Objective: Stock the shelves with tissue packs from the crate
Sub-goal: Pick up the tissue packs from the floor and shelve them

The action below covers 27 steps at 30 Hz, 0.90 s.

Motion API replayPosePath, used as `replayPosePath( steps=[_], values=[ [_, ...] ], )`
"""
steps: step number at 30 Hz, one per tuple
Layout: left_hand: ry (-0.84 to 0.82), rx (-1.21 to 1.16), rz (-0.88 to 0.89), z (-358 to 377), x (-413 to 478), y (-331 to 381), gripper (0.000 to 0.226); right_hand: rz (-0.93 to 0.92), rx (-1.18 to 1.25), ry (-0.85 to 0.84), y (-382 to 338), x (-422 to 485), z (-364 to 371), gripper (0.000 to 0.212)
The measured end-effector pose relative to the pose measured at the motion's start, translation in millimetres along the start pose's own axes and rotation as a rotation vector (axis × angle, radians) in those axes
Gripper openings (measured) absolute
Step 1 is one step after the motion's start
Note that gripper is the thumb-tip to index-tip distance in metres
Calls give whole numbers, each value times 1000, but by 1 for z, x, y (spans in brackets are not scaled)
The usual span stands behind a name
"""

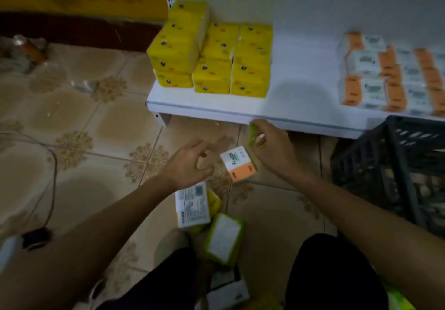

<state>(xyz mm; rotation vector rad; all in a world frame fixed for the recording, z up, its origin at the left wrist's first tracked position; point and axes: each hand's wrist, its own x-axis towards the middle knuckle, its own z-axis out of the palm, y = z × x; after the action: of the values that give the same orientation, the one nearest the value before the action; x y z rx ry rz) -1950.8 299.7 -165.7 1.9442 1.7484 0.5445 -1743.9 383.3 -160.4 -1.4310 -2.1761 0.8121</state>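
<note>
Close to the person's knees, one white pack (228,290) and one green pack (225,238) lie on the floor (96,129). A bit further, one label pack (192,203) lies on one lime pack (215,201). Next comes the left grip (190,165), fingers spread apart, holding nothing. Just beside it is one orange pack (239,164); it is not clear if it rests on the floor. The right grip (272,146) pinches one held pack (253,135), a green one, just under the shelf's (216,107) front edge. That makes six loose packs. One dark crate (375,160) stands on the floor by the front edge, far right.

To do this step well, the person should likely lift the held pack over the front edge and lay it flat on the bare middle. Three yellow piles (212,61) stand at the left end. The orange piles (390,78) at the right are too blurry to count.
</note>
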Motion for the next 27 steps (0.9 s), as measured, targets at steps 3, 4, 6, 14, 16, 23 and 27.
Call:
replayPosePath(
  steps=[3,4,6,14,16,23,27],
  values=[
    [-54,-38,-86,42,-18,-25,67,98,18,-49,32,-13,41,48],
    [-63,-44,-109,56,-22,-32,68,121,33,-63,42,-17,53,49],
    [-62,-63,-156,80,-28,-41,66,162,38,-77,60,-24,72,50],
    [-56,-145,-125,138,-38,-50,54,250,-140,-270,124,-33,135,66],
    [-34,-212,-139,139,-28,-49,51,234,-143,-271,130,-27,146,71],
    [-33,-189,-219,153,12,-59,47,394,-253,-187,123,-36,150,38],
    [-146,-81,-372,168,43,-58,76,325,-18,-67,130,-33,149,58]
  ],
)
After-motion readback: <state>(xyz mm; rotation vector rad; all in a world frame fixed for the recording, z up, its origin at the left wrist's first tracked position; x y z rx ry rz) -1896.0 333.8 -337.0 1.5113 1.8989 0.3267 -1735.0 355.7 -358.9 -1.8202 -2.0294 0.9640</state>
